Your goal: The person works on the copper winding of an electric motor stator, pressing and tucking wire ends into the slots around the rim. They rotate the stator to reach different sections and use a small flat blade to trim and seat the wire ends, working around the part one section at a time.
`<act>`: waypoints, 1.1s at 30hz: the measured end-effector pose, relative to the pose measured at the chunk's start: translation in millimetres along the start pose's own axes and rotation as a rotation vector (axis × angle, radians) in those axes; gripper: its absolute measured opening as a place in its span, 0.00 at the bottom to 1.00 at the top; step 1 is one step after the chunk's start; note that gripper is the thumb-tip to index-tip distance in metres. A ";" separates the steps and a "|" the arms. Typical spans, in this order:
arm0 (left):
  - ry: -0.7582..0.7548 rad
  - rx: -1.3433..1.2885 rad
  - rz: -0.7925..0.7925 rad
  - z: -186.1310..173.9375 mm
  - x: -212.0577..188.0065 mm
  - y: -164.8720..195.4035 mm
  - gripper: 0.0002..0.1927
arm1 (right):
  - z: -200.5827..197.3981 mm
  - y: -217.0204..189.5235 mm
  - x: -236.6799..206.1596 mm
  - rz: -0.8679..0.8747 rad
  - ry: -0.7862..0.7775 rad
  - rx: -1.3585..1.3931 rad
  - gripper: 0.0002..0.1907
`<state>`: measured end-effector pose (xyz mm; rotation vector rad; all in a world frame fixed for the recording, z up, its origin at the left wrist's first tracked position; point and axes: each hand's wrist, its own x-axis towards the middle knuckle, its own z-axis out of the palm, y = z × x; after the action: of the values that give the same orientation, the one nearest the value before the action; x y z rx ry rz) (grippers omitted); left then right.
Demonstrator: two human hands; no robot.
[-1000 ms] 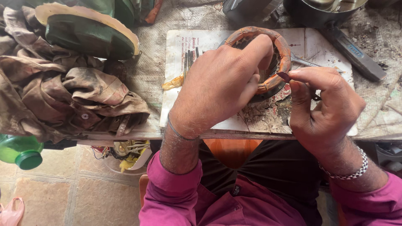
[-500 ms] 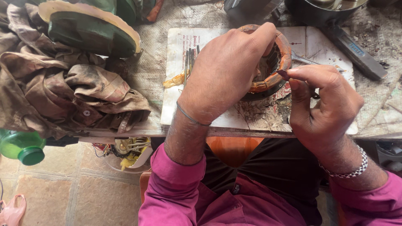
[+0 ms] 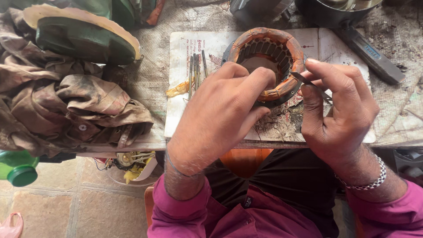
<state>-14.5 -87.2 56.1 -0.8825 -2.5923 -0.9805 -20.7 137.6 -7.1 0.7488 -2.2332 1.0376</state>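
Head view, from the left: green bottle low beside the floor tiles, heap of dirty rags on the counter, green block with a tan top behind the heap. Further along, a stained paper sheet with a few thin rods lying on it.

At centre, left hand over the sheet, fingers clenched on the near rim of the copper-wound ring, which sits on the sheet at mid-counter. Just to the right, right hand, fingers pinching a thin metal strip whose tip meets the ring's outer right edge. At far right, a long flat tool, untouched.

Best done, by the look of it, with the ring pressed flat so it cannot turn, the strip held low and close to its tip, and light pressure along the winding rather than across it. Worth minding: thin wire that nicks easily, and a left thumb close to the strip's path.
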 end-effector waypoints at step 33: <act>0.113 -0.055 0.086 18.6 -18.5 -17.0 0.09 | -3.7 -11.5 9.7 -0.156 -0.105 -0.130 0.14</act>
<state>-10.3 -93.3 25.8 -0.9163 -2.4237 -1.0514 -18.7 131.9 7.1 0.9219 -2.2640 0.7877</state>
